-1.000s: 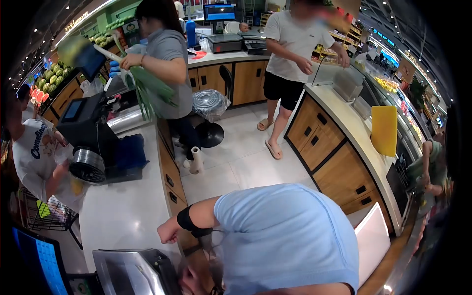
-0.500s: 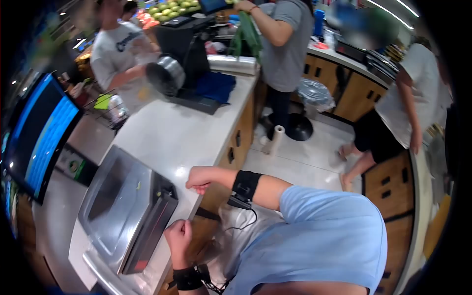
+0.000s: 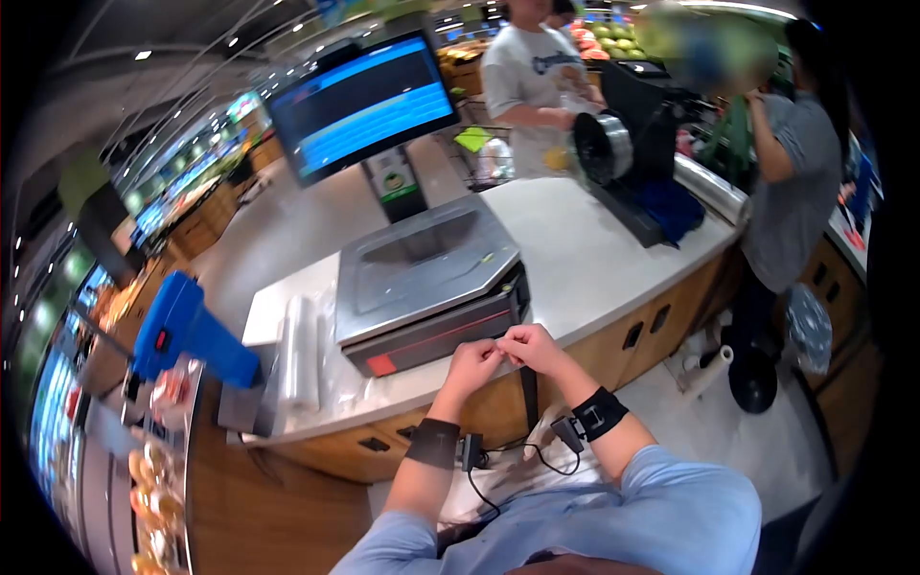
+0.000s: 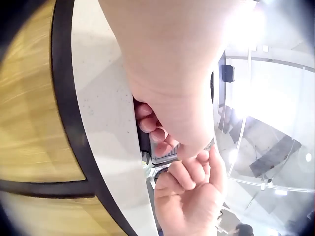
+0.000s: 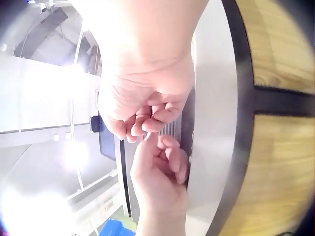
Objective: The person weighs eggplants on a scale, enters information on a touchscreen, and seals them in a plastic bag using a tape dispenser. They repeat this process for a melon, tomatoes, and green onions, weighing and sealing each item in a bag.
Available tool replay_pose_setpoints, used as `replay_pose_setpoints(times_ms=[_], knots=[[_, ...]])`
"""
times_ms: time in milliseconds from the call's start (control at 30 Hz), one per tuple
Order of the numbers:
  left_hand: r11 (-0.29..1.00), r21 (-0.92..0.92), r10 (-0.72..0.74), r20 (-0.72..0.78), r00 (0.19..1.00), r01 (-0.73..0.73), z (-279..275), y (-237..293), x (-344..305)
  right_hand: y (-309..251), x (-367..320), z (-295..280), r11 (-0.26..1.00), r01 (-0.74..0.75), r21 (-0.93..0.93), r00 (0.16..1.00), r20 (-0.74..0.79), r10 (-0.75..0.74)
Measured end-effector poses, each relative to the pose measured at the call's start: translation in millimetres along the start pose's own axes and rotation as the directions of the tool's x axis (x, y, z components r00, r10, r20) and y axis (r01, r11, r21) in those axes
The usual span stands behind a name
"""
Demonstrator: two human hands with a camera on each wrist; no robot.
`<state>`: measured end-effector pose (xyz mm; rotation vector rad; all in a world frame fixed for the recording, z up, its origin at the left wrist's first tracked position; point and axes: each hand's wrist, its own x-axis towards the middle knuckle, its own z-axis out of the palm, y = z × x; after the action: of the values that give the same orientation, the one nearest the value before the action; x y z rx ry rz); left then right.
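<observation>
In front of a low, wide scale-like device [image 3: 426, 278] with a metal top, both hands meet at the fingertips above the counter's near edge. The left hand [image 3: 474, 364] comes from the left, its fingers loosely curled. From the other side the right hand [image 3: 534, 347] touches it with bent fingers. Up close in the left wrist view, the right hand's fingers [image 4: 181, 175] gather against the left thumb side. Between the fingertips no object shows in either wrist view. Dark bands with cables wrap both forearms.
A screen [image 3: 364, 105] stands behind the device. To the left are a clear plastic roll [image 3: 299, 355] and a blue upright unit [image 3: 192, 331]. A black machine with a film reel [image 3: 606, 149] sits on the white counter [image 3: 556, 230]. A person in grey [image 3: 800, 182] stands at right.
The head view has swung left, bringing the screen and whole device into sight. Both hands, apart half a second ago, have come together at the device's front edge.
</observation>
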<state>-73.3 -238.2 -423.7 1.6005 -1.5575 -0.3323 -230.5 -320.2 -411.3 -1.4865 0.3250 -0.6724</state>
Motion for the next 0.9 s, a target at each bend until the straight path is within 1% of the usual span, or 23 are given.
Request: replay_pose_setpoints(times_ms=[33, 67, 100, 133, 200, 233, 267, 333, 367, 400, 467, 500, 533, 567, 600, 633, 667, 733, 800, 900], knots=[[0.998, -0.054, 0.041, 0.001, 0.999, -0.041, 1.4, -5.4, -1.9, 5.1, 3.0, 6.8, 1.0, -0.017, -0.006, 0.999, 0.051, 0.017], [0.998, -0.055, 0.007, -0.043, 0.999, -0.01, -0.9, -1.4, -4.5, 12.1, 7.3, 11.3, 1.0, 0.023, 0.002, 1.0, 0.002, -0.023], [0.996, -0.092, 0.007, -0.033, 0.999, -0.01, -4.1, 2.4, -5.2, 17.7, 12.7, 14.1, 0.998, 0.067, 0.008, 0.997, -0.049, -0.066], [0.992, -0.128, 0.011, -0.025, 1.0, -0.014, -5.9, 4.1, -7.0, 21.4, 17.6, 13.5, 0.995, 0.096, 0.033, 0.995, -0.046, -0.094], [0.988, -0.154, 0.018, -0.082, 0.996, -0.03, -4.8, 1.5, -6.8, 26.7, 25.6, 15.7, 0.988, 0.13, 0.086, 0.987, -0.11, -0.12], [0.992, -0.122, 0.004, -0.065, 0.998, -0.012, -7.6, 3.7, -6.5, 26.5, 27.7, 14.6, 0.988, 0.13, 0.085, 0.987, -0.101, -0.121], [0.992, -0.128, -0.001, -0.084, 0.996, -0.01, -9.9, 5.5, -7.0, 28.2, 29.9, 16.2, 0.989, 0.126, 0.075, 0.989, -0.084, -0.12], [0.982, -0.186, -0.038, -0.075, 0.996, 0.023, -9.2, 6.9, -6.6, 29.3, 30.8, 17.2, 0.993, 0.11, 0.038, 0.981, -0.164, -0.102], [0.983, -0.181, -0.025, -0.097, 0.995, 0.007, -8.1, 3.1, -6.1, 29.8, 31.1, 18.7, 0.995, 0.102, 0.01, 0.982, -0.164, -0.099], [0.981, -0.195, -0.026, -0.082, 0.996, 0.01, -6.2, 0.1, -6.8, 35.3, 32.3, 16.8, 0.997, 0.074, 0.021, 0.983, -0.168, -0.069], [0.965, -0.256, -0.075, -0.094, 0.993, 0.049, -6.2, -3.1, -5.7, 34.8, 29.2, 20.4, 0.995, 0.096, -0.033, 0.975, -0.2, -0.101], [0.963, -0.269, -0.069, -0.115, 0.991, 0.035, -5.9, -3.7, -5.6, 36.8, 29.0, 21.6, 0.996, 0.084, -0.031, 0.973, -0.212, -0.089], [0.96, -0.275, -0.076, -0.102, 0.992, 0.045, -7.9, -1.4, -6.3, 39.0, 28.6, 22.6, 0.989, 0.122, -0.081, 0.968, -0.209, -0.137], [0.972, -0.235, -0.051, -0.098, 0.994, 0.027, -10.5, 2.6, -7.7, 41.2, 27.1, 23.4, 0.979, 0.159, -0.131, 0.962, -0.201, -0.183], [0.981, -0.195, -0.026, -0.094, 0.995, 0.007, -11.6, 4.4, -8.6, 43.0, 25.5, 24.5, 0.981, 0.147, -0.13, 0.963, -0.208, -0.172], [0.978, -0.207, -0.005, -0.11, 0.994, -0.018, -10.7, 3.3, -8.8, 44.2, 24.4, 25.4, 0.961, 0.191, -0.199, 0.951, -0.205, -0.231], [0.977, -0.211, -0.011, -0.106, 0.994, -0.012, -10.6, 2.2, -8.4, 45.3, 24.1, 25.6, 0.934, 0.236, -0.267, 0.937, -0.194, -0.292], [0.972, -0.231, 0.029, -0.107, 0.994, -0.053, -11.2, 0.6, -9.2, 45.0, 23.5, 26.7, 0.926, 0.234, -0.295, 0.934, -0.195, -0.299], [0.971, -0.235, 0.023, -0.106, 0.994, -0.047, -9.9, 1.2, -10.4, 38.4, 23.1, 30.0, 0.916, 0.252, -0.312, 0.92, -0.216, -0.326], [0.971, -0.232, 0.031, -0.145, 0.989, -0.064, -9.2, 2.2, -8.5, 32.5, 21.1, 32.1, 0.919, 0.232, -0.317, 0.928, -0.211, -0.307]])
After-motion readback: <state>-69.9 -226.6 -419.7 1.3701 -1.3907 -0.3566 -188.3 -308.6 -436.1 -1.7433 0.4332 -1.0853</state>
